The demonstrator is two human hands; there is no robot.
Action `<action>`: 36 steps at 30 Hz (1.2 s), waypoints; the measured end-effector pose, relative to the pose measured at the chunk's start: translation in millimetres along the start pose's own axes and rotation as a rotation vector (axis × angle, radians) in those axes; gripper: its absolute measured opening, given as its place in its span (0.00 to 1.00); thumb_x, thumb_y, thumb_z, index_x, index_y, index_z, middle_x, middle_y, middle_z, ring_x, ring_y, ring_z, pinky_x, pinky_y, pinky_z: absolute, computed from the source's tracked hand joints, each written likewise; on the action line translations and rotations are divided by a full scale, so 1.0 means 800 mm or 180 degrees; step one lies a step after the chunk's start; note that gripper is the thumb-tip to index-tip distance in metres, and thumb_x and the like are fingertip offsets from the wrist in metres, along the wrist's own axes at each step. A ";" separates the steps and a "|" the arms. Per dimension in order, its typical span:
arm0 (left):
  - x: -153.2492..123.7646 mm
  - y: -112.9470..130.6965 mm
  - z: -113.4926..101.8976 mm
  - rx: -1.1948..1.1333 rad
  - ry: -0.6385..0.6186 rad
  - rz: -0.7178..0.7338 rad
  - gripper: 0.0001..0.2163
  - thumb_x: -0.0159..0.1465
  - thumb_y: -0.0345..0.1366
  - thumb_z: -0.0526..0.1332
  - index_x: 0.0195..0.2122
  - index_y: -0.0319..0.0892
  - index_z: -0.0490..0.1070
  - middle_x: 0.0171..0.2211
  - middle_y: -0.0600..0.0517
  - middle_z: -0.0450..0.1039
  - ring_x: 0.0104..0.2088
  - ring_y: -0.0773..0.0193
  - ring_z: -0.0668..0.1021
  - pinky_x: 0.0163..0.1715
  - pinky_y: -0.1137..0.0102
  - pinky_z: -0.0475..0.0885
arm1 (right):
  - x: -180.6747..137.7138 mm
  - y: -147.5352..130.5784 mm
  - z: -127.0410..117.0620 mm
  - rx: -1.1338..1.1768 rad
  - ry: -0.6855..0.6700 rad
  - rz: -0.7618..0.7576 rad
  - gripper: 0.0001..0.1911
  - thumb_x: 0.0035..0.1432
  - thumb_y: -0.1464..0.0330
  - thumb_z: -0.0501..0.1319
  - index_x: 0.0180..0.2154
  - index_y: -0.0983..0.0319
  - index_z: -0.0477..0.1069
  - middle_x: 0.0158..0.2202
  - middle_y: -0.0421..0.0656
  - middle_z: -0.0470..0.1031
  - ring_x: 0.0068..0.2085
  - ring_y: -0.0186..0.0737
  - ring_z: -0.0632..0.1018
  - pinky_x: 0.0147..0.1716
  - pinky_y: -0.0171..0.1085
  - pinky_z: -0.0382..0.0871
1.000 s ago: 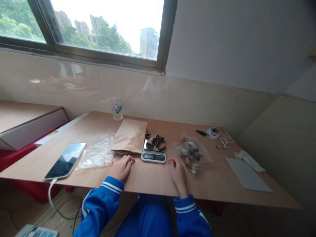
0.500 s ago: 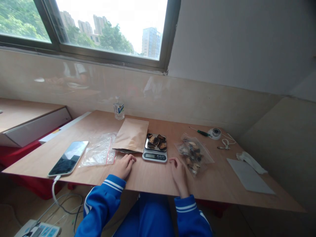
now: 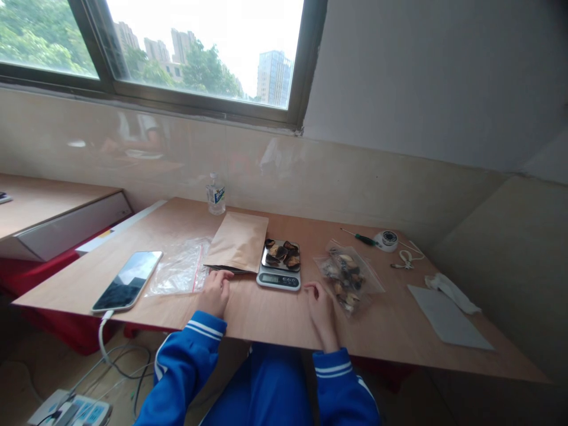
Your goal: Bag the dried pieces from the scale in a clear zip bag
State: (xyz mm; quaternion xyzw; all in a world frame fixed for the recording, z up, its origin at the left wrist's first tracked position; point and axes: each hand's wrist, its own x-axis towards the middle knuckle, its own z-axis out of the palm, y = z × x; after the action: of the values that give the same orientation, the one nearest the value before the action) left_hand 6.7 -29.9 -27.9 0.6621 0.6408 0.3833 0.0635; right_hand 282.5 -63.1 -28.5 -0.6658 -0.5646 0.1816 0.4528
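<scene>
My left hand lies at the lower edge of a brown paper pouch, fingers stretched towards its mouth; whether they touch it I cannot tell. Beside the pouch stands a small digital scale, its readout too small to read. Several dark, dried slices, perhaps mushroom, rest on its plate. To the right of the scale my right hand rests on the tabletop, fingers loosely bent and holding nothing. Close to it is a clear zip bag with more dried pieces inside.
Left of the pouch are an empty-looking clear zip bag and a phone on a cable. A plastic bottle stands by the wall. To the right lie a screwdriver, a white camera, and a grey sheet with a crumpled tissue.
My left hand has shifted left and slightly away from me, from beside the scale to the pouch's lower edge. My right hand stays where it was.
</scene>
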 end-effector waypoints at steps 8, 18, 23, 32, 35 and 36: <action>0.027 -0.015 -0.009 0.1398 0.1063 -0.0893 0.18 0.61 0.39 0.51 0.48 0.33 0.65 0.44 0.36 0.64 0.42 0.46 0.71 0.39 0.56 0.66 | 0.002 0.010 0.004 -0.0078 0.0027 -0.0055 0.15 0.55 0.65 0.47 0.32 0.61 0.71 0.34 0.46 0.77 0.35 0.43 0.75 0.35 0.37 0.65; 0.047 -0.036 -0.007 0.1232 0.0649 -0.1303 0.16 0.61 0.33 0.48 0.48 0.31 0.62 0.40 0.37 0.68 0.36 0.52 0.75 0.34 0.64 0.67 | 0.001 0.010 0.004 -0.0146 0.0065 -0.0064 0.16 0.55 0.63 0.47 0.32 0.61 0.70 0.34 0.47 0.77 0.35 0.44 0.75 0.35 0.38 0.65; 0.044 -0.041 -0.006 0.1213 0.0734 -0.1137 0.13 0.60 0.36 0.50 0.39 0.35 0.69 0.37 0.40 0.68 0.39 0.49 0.72 0.38 0.59 0.66 | 0.000 0.014 0.005 -0.0180 0.0076 -0.0072 0.16 0.54 0.63 0.47 0.32 0.61 0.71 0.33 0.47 0.77 0.35 0.45 0.75 0.35 0.38 0.65; 0.039 -0.050 -0.005 0.1233 0.0836 -0.0992 0.14 0.60 0.35 0.52 0.44 0.33 0.65 0.40 0.38 0.66 0.43 0.48 0.70 0.39 0.58 0.67 | 0.001 0.022 0.008 -0.0359 0.0091 -0.0074 0.15 0.54 0.63 0.48 0.31 0.60 0.70 0.34 0.46 0.77 0.36 0.44 0.76 0.35 0.38 0.64; 0.042 -0.058 -0.009 0.0815 0.0825 -0.1105 0.11 0.60 0.33 0.51 0.41 0.33 0.65 0.39 0.38 0.66 0.42 0.50 0.71 0.41 0.57 0.66 | 0.001 0.021 0.009 -0.0365 0.0070 -0.0073 0.15 0.54 0.62 0.47 0.31 0.60 0.70 0.34 0.46 0.77 0.36 0.45 0.76 0.36 0.39 0.64; 0.043 -0.061 -0.010 0.0638 0.0809 -0.1126 0.10 0.60 0.32 0.51 0.39 0.34 0.66 0.38 0.38 0.66 0.42 0.50 0.71 0.42 0.56 0.66 | 0.001 0.021 0.009 -0.0370 0.0063 -0.0074 0.15 0.54 0.62 0.47 0.31 0.60 0.70 0.34 0.46 0.77 0.36 0.45 0.76 0.36 0.39 0.64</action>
State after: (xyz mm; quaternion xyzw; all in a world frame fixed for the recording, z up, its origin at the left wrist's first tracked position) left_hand -41.0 6.3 -36.0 0.4890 0.7845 0.3810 -0.0174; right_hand 286.8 -58.5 -45.8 -0.6861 -0.5774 0.1366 0.4211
